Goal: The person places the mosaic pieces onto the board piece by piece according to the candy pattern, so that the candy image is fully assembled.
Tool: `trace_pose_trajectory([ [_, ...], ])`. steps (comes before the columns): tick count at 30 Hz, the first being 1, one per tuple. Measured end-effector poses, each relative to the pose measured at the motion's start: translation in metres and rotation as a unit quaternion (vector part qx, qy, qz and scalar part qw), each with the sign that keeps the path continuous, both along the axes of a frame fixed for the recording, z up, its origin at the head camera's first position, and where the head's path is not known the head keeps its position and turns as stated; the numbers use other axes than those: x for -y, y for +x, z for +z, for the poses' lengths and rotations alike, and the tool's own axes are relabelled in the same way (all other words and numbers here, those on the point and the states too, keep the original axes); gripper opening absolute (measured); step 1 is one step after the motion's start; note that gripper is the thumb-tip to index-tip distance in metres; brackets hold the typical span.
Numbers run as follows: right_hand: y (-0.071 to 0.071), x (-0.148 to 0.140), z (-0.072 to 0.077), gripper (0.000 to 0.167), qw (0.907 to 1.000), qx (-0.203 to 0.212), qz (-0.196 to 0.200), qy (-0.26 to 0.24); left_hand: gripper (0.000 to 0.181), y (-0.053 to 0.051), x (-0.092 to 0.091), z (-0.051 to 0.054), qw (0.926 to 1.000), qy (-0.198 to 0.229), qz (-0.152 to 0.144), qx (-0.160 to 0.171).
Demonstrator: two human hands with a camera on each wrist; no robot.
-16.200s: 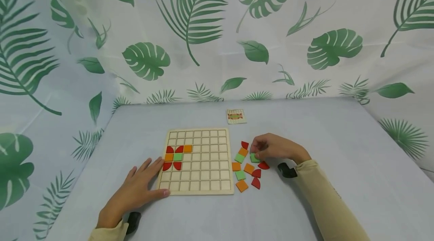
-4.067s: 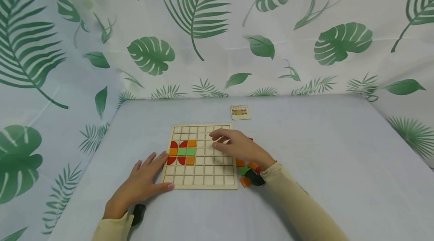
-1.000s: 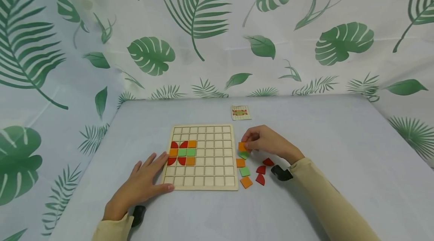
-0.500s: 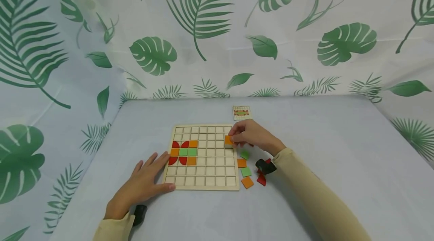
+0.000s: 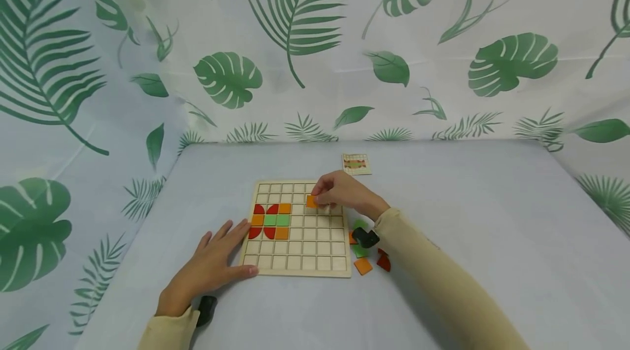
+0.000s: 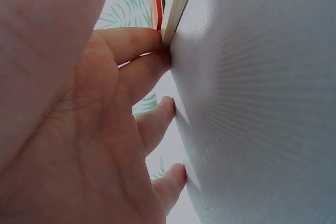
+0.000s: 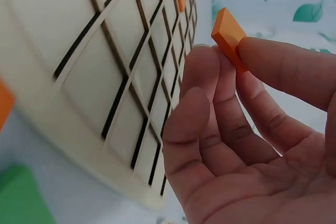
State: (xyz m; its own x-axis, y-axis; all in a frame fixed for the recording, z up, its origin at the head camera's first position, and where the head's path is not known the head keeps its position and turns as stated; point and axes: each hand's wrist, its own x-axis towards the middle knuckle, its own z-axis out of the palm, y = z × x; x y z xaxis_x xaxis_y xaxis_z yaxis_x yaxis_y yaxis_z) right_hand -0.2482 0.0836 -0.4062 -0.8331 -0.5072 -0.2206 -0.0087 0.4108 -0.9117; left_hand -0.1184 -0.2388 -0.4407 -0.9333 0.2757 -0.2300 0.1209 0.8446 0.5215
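Note:
My right hand (image 5: 344, 192) pinches an orange square tile (image 5: 311, 202) between thumb and fingers, over the upper right part of the wooden grid board (image 5: 322, 266). In the right wrist view the tile (image 7: 229, 35) stands tilted at the fingertips, apart from the board. My left hand (image 5: 209, 262) lies spread at the board's left side, its thumb on the near left corner. The left wrist view has fingers (image 6: 144, 69) touching the board's edge (image 6: 180, 11). Set in the grid's left columns are red quarter-round tiles (image 5: 254, 233), orange squares (image 5: 284, 208) and two green squares (image 5: 283, 220).
Right of the board lie loose tiles: an orange square (image 5: 363, 267), a green square (image 5: 360, 252) and red quarter-rounds (image 5: 384, 262), partly hidden by the right forearm and its black wrist device (image 5: 366, 238). A small pattern card (image 5: 356, 164) lies behind the board.
Since sixteen seconds ago, a second green tile and another orange one have been added to the grid. Over the last second my right hand carried an orange tile left from the loose pieces.

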Motion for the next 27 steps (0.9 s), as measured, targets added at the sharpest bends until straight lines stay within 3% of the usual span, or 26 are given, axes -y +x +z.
trace_pose_trajectory([
  [8,-0.004,0.019,-0.001,0.006,0.9999,-0.004,0.008,-0.008,0.107,-0.002,0.000,0.000,1.0000,0.000,0.006,-0.001],
  [22,-0.013,0.037,-0.019,0.006,0.9975,-0.050,0.023,0.046,0.106,-0.001,-0.001,-0.002,1.0000,-0.003,0.009,0.004],
  [27,-0.013,0.039,-0.018,0.008,0.9956,-0.066,0.030,0.059,0.105,-0.003,0.000,-0.002,1.0000,-0.004,0.006,0.000],
])
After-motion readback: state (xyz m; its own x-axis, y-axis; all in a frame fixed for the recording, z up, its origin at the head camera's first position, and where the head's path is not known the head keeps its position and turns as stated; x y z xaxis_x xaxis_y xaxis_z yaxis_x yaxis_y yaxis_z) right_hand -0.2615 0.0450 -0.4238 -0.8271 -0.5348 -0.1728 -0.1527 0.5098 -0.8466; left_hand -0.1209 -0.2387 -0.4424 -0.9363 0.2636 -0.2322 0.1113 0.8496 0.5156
